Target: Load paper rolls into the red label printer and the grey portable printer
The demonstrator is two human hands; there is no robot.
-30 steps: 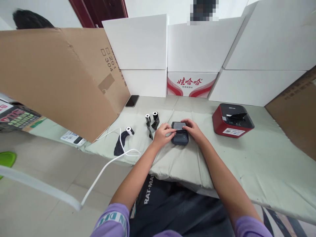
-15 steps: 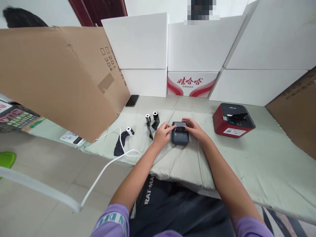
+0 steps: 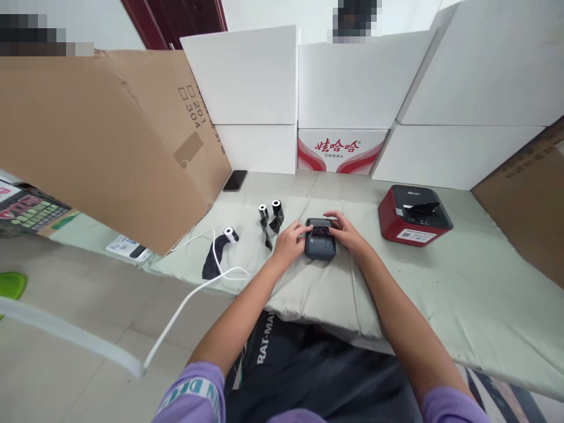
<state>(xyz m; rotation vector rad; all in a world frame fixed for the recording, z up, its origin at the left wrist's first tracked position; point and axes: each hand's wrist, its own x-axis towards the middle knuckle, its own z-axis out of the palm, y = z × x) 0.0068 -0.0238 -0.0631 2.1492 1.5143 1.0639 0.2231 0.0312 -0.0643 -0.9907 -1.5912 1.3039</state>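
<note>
Grip, left hand (image 3: pixel 289 241): bare, fingers bent, tips at the left edge of a dark navy, rounded box-shaped device (image 3: pixel 321 251). Grip, right hand (image 3: pixel 346 231): bare, fingers curled, tips at its right edge. We cannot tell whether either hand is pinching or only resting there.

The device lies flat between the hands, on a surface covered in pale green cloth (image 3: pixel 462 288). Across its far half we note a glossy black piece (image 3: pixel 321 231), possibly a flap or a strip; at this scale we would not swear to which.

Progress: both hands are in place on the device, and we judge the work at the black piece unfinished, since the fingertips border it. Three small white-ended rolls with dark trailing strips lie outside the device: two upright (image 3: pixel 263 210) (image 3: pixel 276 207) near the left hand, one tipped over (image 3: pixel 230 235) farther left.

Beyond: a red and black box-shaped machine (image 3: pixel 414 220), well apart to the right; a dark flat phone (image 3: pixel 235 181) beside a brown cardboard panel (image 3: pixel 110 147).

Obscured: the device's sides, behind fingers; a white labelled item (image 3: pixel 124 247), partly behind the panel; a white cord (image 3: pixel 74 338), cut off at the frame's left edge.
</note>
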